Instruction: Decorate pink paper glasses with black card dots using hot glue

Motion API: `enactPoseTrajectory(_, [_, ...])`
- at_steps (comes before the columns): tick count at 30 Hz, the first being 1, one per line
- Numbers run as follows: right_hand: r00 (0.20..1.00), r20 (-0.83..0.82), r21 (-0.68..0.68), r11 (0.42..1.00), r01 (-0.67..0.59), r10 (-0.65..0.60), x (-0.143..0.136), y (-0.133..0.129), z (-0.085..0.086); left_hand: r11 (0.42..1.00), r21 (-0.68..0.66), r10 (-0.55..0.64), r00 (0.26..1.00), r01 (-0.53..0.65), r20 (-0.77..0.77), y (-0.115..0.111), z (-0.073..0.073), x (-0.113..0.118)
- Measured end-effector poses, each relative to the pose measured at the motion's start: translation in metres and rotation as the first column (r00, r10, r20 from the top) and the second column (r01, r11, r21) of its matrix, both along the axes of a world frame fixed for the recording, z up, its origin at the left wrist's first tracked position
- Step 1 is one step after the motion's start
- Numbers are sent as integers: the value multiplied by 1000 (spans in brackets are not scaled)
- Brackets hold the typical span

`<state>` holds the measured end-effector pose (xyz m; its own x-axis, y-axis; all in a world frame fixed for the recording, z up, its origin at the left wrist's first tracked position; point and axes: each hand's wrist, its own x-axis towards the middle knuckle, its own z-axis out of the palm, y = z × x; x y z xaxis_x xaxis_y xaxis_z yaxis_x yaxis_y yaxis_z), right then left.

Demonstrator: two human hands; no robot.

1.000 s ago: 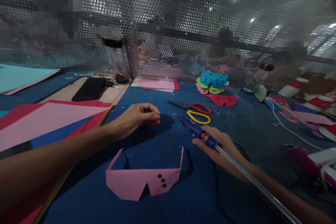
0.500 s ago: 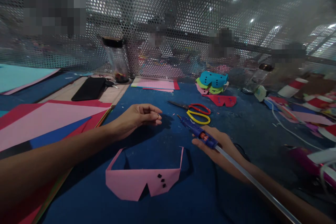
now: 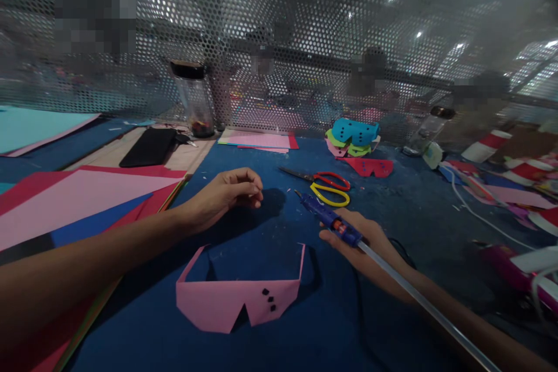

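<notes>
My left hand (image 3: 238,189) hovers above the blue table, fingers curled and thumb against them; whatever they may hold is too hidden to make out. A blue hot glue gun (image 3: 325,215) is gripped in my right hand (image 3: 370,238), its nozzle pointing up and left, with a long clear glue stick (image 3: 418,296) running out of its back. Between my forearms, pink paper glasses (image 3: 218,302) stand with their folded arms pointing away from me. Three small black pieces (image 3: 270,299) sit on the right half of their front. Neither hand touches the glasses.
Scissors (image 3: 329,186) with red and yellow handles lie beyond the glue gun's tip. Blue paper glasses (image 3: 355,131) top a pile, near red ones (image 3: 375,167). Coloured sheets (image 3: 87,192), a black phone (image 3: 148,147) and a jar (image 3: 194,99) are at left. A perforated screen (image 3: 296,58) closes the back.
My left hand has shifted slightly left and up, its fingers more curled. My right hand with the glue gun and the pink glasses have hardly moved.
</notes>
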<state>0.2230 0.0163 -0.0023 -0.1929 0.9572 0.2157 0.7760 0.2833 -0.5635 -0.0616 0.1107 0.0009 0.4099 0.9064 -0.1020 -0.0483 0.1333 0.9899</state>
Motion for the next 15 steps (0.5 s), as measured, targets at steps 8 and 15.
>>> enactPoseTrajectory(8, [1000, 23, -10, 1000, 14, -13, 0, 1, 1, 1000, -22, -21, 1000, 21, 17, 2, -3, 0])
enactPoseTrajectory(15, [1000, 23, -8, 1000, 16, -16, 1, 1, -1, 999, -32, -25, 999, 26, 31, 3, -5, 0])
